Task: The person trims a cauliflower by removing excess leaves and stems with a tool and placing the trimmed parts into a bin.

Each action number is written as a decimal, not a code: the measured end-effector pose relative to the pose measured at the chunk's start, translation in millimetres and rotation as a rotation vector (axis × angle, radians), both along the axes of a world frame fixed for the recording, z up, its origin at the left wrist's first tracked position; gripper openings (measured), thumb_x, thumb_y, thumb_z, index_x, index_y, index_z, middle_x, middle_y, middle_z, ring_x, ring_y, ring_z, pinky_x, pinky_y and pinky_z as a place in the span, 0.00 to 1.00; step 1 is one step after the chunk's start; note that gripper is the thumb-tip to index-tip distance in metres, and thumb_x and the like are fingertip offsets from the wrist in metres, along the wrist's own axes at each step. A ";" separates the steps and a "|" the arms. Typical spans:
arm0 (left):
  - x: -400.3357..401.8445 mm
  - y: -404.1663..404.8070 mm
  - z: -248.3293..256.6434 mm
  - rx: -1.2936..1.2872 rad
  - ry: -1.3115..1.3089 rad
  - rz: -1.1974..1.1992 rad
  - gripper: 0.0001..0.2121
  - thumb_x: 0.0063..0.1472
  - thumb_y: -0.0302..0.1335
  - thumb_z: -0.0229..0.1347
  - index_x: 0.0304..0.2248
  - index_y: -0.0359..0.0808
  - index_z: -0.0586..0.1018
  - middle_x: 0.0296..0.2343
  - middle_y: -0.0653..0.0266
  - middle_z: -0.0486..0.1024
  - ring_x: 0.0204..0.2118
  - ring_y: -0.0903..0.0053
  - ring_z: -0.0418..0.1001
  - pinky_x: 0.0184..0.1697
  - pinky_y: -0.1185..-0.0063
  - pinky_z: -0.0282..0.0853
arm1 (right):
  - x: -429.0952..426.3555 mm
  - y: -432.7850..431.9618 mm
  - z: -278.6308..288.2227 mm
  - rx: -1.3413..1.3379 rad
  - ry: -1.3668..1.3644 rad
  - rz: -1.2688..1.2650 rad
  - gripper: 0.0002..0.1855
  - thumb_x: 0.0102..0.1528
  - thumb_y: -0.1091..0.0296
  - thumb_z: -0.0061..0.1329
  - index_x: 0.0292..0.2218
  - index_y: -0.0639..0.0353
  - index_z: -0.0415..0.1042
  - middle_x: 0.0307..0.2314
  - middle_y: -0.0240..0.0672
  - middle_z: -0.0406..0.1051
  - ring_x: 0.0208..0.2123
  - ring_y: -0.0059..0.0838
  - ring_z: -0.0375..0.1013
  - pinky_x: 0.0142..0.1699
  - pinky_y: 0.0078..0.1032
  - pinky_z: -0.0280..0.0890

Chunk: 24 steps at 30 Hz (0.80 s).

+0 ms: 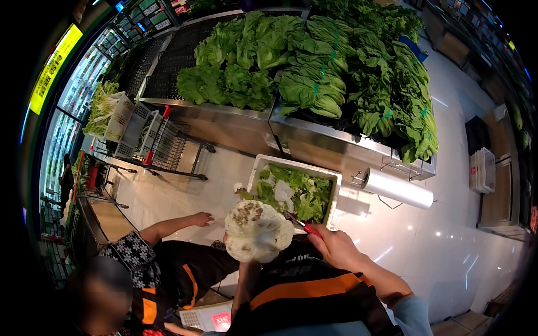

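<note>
A head of cauliflower point(259, 232) with brown spots on its top is held up in my left hand point(227, 237), which it mostly hides. My right hand point(336, 248) grips the red handle of a knife point(312, 230), its blade pointing toward the cauliflower's right side. Beneath them on the floor stands a white foam box point(336, 191) holding loose green leaves point(309, 193) and pale scraps.
A co-worker point(138, 269) stands close at my left, one arm stretched out. Metal display stands point(336, 136) hold lettuce point(252, 42) and leafy greens point(391, 84). A plastic bag roll point(397, 188) juts out right; a shopping cart point(176, 147) carries crates at left.
</note>
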<state>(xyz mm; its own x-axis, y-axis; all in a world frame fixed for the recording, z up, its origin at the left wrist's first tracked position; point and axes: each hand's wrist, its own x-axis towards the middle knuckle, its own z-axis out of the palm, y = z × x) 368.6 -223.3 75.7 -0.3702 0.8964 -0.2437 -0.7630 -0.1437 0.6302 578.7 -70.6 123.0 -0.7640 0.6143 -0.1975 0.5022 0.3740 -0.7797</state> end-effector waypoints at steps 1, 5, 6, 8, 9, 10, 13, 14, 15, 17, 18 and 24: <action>0.7 -5.2 1.1 -0.002 0.003 -0.034 0.34 0.50 0.46 0.54 0.52 0.31 0.69 0.41 0.54 0.74 0.44 0.66 0.73 0.47 0.69 0.70 | 0.6 0.5 2.9 0.052 -0.006 -0.011 0.21 0.63 0.54 0.43 0.51 0.58 0.66 0.21 0.48 0.74 0.22 0.52 0.74 0.28 0.43 0.68; -0.7 -18.6 1.6 -0.023 0.004 -0.166 0.32 0.51 0.45 0.53 0.51 0.31 0.69 0.40 0.54 0.74 0.42 0.67 0.73 0.45 0.70 0.70 | 0.7 6.8 17.5 0.134 0.004 -0.025 0.20 0.63 0.54 0.44 0.51 0.55 0.67 0.26 0.47 0.76 0.26 0.51 0.75 0.30 0.42 0.69; -1.7 -20.2 1.4 -0.030 0.011 -0.186 0.31 0.52 0.45 0.53 0.51 0.31 0.70 0.39 0.54 0.74 0.41 0.67 0.73 0.45 0.70 0.70 | 0.0 8.9 21.4 0.134 0.005 -0.006 0.20 0.62 0.53 0.45 0.51 0.54 0.68 0.27 0.46 0.76 0.26 0.51 0.76 0.30 0.41 0.70; -4.3 -16.7 -0.7 -0.060 0.028 -0.215 0.31 0.52 0.44 0.53 0.51 0.31 0.70 0.39 0.54 0.74 0.41 0.67 0.73 0.44 0.71 0.71 | -0.9 12.2 26.9 0.134 0.007 0.031 0.20 0.62 0.53 0.46 0.51 0.53 0.69 0.29 0.45 0.77 0.27 0.50 0.76 0.31 0.40 0.70; -5.3 -11.6 -4.1 -0.078 0.035 -0.228 0.30 0.53 0.44 0.53 0.50 0.31 0.70 0.38 0.54 0.74 0.40 0.67 0.73 0.44 0.71 0.71 | -0.3 13.7 26.5 0.146 0.011 0.019 0.20 0.62 0.53 0.46 0.51 0.53 0.69 0.30 0.44 0.77 0.28 0.49 0.76 0.31 0.40 0.70; -6.8 -2.7 -7.9 -0.108 0.048 -0.240 0.30 0.53 0.44 0.53 0.50 0.31 0.70 0.38 0.54 0.75 0.40 0.67 0.73 0.43 0.71 0.71 | 0.5 15.3 25.2 0.159 0.017 0.007 0.20 0.61 0.52 0.46 0.50 0.53 0.69 0.31 0.44 0.77 0.28 0.49 0.76 0.31 0.39 0.70; -13.1 37.8 -33.4 -0.195 0.106 -0.285 0.28 0.54 0.43 0.52 0.49 0.31 0.71 0.37 0.55 0.75 0.38 0.68 0.74 0.42 0.72 0.71 | 4.8 19.6 29.8 0.135 0.028 -0.050 0.20 0.61 0.53 0.47 0.50 0.53 0.70 0.32 0.43 0.77 0.29 0.49 0.77 0.33 0.38 0.71; -14.2 48.2 -40.8 -0.228 0.126 -0.291 0.28 0.54 0.43 0.52 0.49 0.31 0.71 0.37 0.55 0.75 0.38 0.68 0.74 0.41 0.72 0.71 | 5.5 21.4 32.9 0.112 0.035 -0.062 0.20 0.61 0.53 0.47 0.49 0.53 0.70 0.32 0.43 0.77 0.30 0.49 0.77 0.34 0.38 0.71; -15.2 59.4 -47.0 -0.254 0.154 -0.298 0.28 0.54 0.42 0.52 0.49 0.31 0.71 0.36 0.55 0.75 0.38 0.68 0.74 0.41 0.73 0.72 | 7.2 22.5 33.1 0.093 0.036 -0.087 0.20 0.61 0.52 0.47 0.50 0.52 0.70 0.33 0.43 0.77 0.30 0.49 0.77 0.33 0.38 0.71; -14.9 72.3 -55.7 -0.290 0.200 -0.316 0.27 0.55 0.42 0.52 0.48 0.30 0.72 0.35 0.55 0.75 0.37 0.68 0.74 0.40 0.73 0.72 | 12.5 24.6 32.3 0.055 0.036 -0.144 0.21 0.61 0.51 0.46 0.51 0.51 0.69 0.34 0.42 0.77 0.30 0.49 0.77 0.33 0.39 0.71; -14.7 73.8 -58.2 -0.302 0.219 -0.324 0.26 0.55 0.42 0.52 0.48 0.30 0.72 0.35 0.55 0.75 0.36 0.69 0.74 0.39 0.73 0.72 | 14.8 25.0 31.4 0.082 0.065 -0.156 0.21 0.61 0.51 0.46 0.51 0.51 0.70 0.35 0.42 0.77 0.30 0.48 0.77 0.33 0.38 0.71; -18.6 85.9 -66.5 -0.337 0.359 -0.491 0.24 0.57 0.40 0.51 0.47 0.30 0.73 0.33 0.55 0.76 0.34 0.69 0.75 0.37 0.75 0.73 | 29.7 28.3 32.6 0.215 0.102 -0.100 0.23 0.60 0.48 0.48 0.51 0.50 0.72 0.33 0.39 0.78 0.28 0.45 0.77 0.30 0.35 0.70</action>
<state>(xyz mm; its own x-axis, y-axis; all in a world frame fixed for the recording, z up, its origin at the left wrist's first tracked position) 350.1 -137.5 9.2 -0.0515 0.8775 -0.4768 -0.4255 0.4126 0.8054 608.4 -42.4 155.6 -0.7064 0.7075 0.0205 0.4683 0.4889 -0.7360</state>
